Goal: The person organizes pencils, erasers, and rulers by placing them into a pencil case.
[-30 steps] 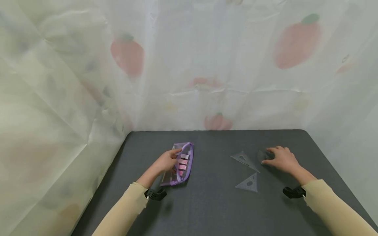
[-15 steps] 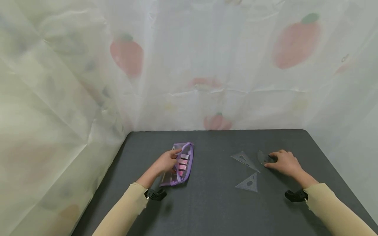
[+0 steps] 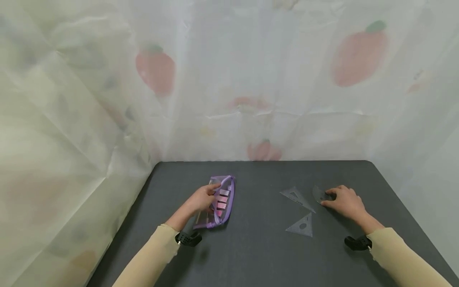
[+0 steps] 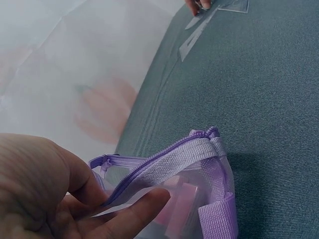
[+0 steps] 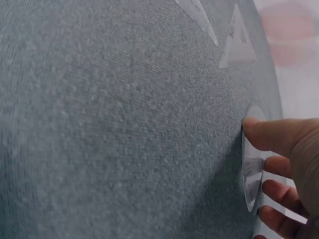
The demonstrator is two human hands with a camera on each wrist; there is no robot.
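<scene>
A clear pencil case [image 3: 231,201] with purple trim and zip lies on the left of the table, its mouth partly spread. My left hand [image 3: 199,200] pinches one zip edge [image 4: 164,162], thumb on one side and fingers inside the opening. Several pink-labelled blocks [image 3: 221,205] show in the case. At the right, my right hand [image 3: 346,203] holds a clear protractor [image 3: 317,194] by its edges. Thumb and fingers sit on opposite sides of the protractor [image 5: 252,177] in the right wrist view; it stays low, close to the table. Whether it touches the cloth is unclear.
Two clear set squares, a long one [image 3: 303,202] and a shorter one [image 3: 307,231], lie between the hands, nearer the right. The dark table [image 3: 258,255] ends at a pale fruit-patterned curtain [image 3: 215,79] behind and on the left.
My right hand has drawn slightly right and toward me, so more of the protractor shows. The left hand and pencil case keep their place. The head view has tipped up a little.
</scene>
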